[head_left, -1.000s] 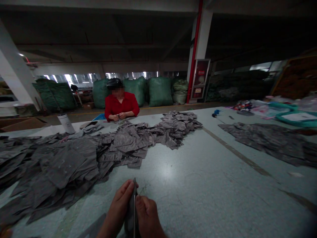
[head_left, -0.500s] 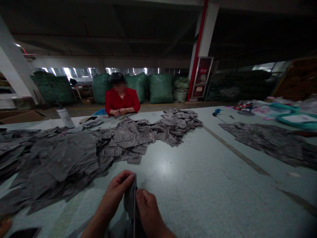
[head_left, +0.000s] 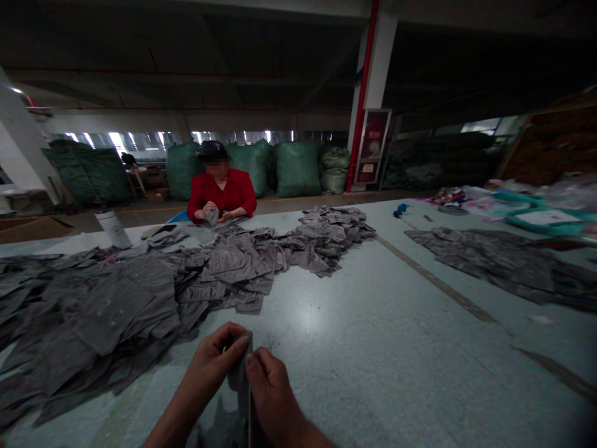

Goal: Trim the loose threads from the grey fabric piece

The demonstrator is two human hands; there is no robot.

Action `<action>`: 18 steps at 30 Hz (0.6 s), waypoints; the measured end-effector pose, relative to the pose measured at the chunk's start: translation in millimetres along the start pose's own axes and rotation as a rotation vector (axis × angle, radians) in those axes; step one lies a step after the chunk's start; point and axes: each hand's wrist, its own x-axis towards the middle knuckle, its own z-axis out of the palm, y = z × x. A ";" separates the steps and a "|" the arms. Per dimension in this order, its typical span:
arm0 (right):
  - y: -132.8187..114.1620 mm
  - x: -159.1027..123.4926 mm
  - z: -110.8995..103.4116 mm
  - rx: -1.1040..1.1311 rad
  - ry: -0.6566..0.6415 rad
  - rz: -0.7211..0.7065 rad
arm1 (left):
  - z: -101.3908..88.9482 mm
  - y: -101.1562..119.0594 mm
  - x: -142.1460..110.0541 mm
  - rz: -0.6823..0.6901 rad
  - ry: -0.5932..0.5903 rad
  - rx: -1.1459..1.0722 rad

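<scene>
Low in the head view, both my hands grip one grey fabric piece [head_left: 239, 381], held edge-on above the table. My left hand [head_left: 222, 350] pinches its top corner between thumb and fingers. Just below and to the right, my right hand [head_left: 271, 381] is closed on the near edge of the same piece, thumb uppermost. The lower part of the cloth hangs toward me and is dim. A large heap of grey fabric pieces [head_left: 125, 298] spreads across the table beyond and left of my hands.
Across the pale table [head_left: 354, 348] sits a co-worker in red [head_left: 224, 196] with a grey piece in hand. A white bottle [head_left: 112, 229] stands at the left. More grey cloth [head_left: 494, 258], a small blue item [head_left: 402, 208] and teal bags [head_left: 541, 214] lie right. Green sacks [head_left: 298, 168] line the back.
My right hand has slid slightly up along the fabric edge, nearer my left hand. The co-worker now holds up a grey piece. The whole view has shifted a little.
</scene>
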 end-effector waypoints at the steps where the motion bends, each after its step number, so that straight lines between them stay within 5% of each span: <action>1: -0.3 0.3 0.2 0.004 0.008 -0.004 | 0.8 0.6 -0.2 -0.007 0.011 -0.013; 18: 8.3 -3.7 7.4 -0.043 0.113 -0.041 | 35.2 -7.2 -6.6 -0.186 0.178 -0.373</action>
